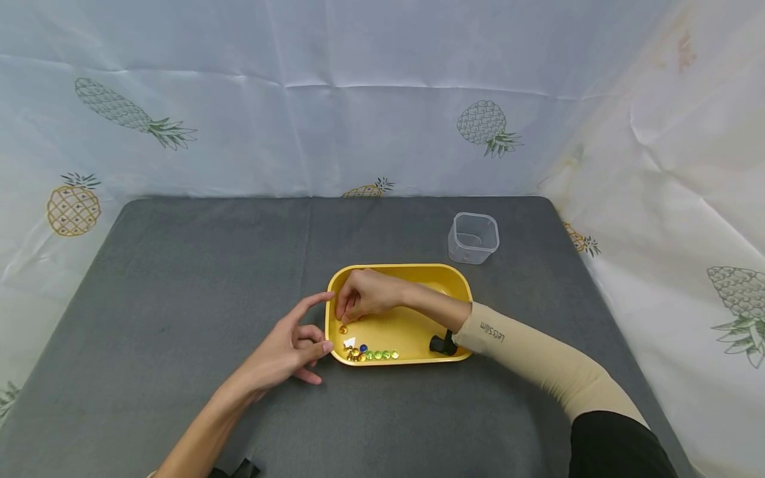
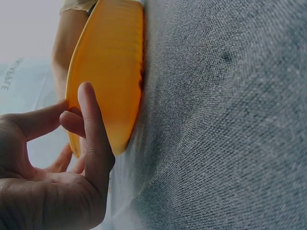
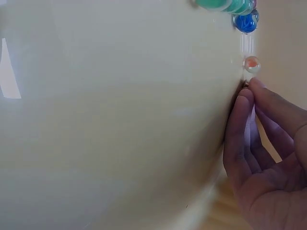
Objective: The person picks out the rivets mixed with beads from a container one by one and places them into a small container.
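A yellow tray (image 1: 406,332) holds several small glass marbles along its left and near sides. My right hand (image 1: 373,292) reaches into its left end, thumb and fingertips pinching a small marble (image 3: 246,85) that is mostly hidden. Just beside those fingertips lies a clear marble with orange inside (image 3: 252,63). A blue marble (image 1: 363,348) sits in the near left corner, by amber marbles (image 1: 352,355) and a row of green marbles (image 1: 378,355). My left hand (image 1: 287,348) touches the tray's left end from outside with spread fingers, thumb against the rim.
A clear plastic container (image 1: 473,239) stands behind the tray to the right. Grey cloth (image 1: 197,285) covers the table, and a pineapple-print sheet (image 1: 358,133) hangs behind it. A black wrist camera (image 1: 443,343) hangs from the right wrist over the tray.
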The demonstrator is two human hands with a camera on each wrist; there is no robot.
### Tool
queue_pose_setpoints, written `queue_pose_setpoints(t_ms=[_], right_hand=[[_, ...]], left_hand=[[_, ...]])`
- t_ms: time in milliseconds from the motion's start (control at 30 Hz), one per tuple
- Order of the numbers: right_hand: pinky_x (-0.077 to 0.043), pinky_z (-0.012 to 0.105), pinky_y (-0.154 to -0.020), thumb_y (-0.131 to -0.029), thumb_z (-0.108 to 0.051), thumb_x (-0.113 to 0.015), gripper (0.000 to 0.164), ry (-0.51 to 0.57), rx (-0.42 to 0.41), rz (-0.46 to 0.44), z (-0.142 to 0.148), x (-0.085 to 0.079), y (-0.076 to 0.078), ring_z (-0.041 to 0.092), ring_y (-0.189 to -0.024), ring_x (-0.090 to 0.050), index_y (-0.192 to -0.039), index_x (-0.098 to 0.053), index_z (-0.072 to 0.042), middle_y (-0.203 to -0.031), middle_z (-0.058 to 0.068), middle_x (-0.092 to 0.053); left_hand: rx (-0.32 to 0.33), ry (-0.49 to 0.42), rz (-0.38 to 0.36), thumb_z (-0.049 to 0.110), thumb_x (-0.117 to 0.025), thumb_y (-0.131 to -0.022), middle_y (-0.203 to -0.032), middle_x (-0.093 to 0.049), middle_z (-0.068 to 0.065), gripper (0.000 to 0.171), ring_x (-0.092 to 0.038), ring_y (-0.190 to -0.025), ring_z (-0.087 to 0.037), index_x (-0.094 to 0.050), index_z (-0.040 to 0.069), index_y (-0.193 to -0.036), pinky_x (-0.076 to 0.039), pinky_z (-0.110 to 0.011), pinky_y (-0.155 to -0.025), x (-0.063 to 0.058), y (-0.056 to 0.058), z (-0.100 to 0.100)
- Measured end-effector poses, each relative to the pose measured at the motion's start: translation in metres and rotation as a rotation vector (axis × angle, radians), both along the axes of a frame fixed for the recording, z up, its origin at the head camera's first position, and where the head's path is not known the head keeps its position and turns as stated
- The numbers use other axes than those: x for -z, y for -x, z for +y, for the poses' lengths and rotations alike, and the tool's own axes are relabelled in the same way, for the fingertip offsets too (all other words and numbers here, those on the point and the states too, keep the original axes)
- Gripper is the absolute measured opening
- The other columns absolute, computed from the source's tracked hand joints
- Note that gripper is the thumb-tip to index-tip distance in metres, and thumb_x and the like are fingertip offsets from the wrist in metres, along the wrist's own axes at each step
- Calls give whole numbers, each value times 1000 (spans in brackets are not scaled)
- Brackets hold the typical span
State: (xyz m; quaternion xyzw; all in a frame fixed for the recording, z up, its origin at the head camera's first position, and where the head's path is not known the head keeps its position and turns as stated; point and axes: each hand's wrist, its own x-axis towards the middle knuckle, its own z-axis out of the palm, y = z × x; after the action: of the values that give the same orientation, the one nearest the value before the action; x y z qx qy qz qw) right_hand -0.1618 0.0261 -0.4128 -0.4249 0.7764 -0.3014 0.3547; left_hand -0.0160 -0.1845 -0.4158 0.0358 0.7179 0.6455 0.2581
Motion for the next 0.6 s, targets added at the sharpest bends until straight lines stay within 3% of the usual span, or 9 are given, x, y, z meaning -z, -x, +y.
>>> queue_pose_setpoints(t_ms=[600], right_hand=[[-55,12,-71,-98,-6,-80,9,3,-14,-26,1,-1,0,-1,-74,-63,-105,-82,-1,-95,9,-82]], left_hand=[[0,3,4,10,-70,-105,-93,-62,-5,80,-57,-71,-10,-26,27,-169,-69,-48,-65,2,0,0]])
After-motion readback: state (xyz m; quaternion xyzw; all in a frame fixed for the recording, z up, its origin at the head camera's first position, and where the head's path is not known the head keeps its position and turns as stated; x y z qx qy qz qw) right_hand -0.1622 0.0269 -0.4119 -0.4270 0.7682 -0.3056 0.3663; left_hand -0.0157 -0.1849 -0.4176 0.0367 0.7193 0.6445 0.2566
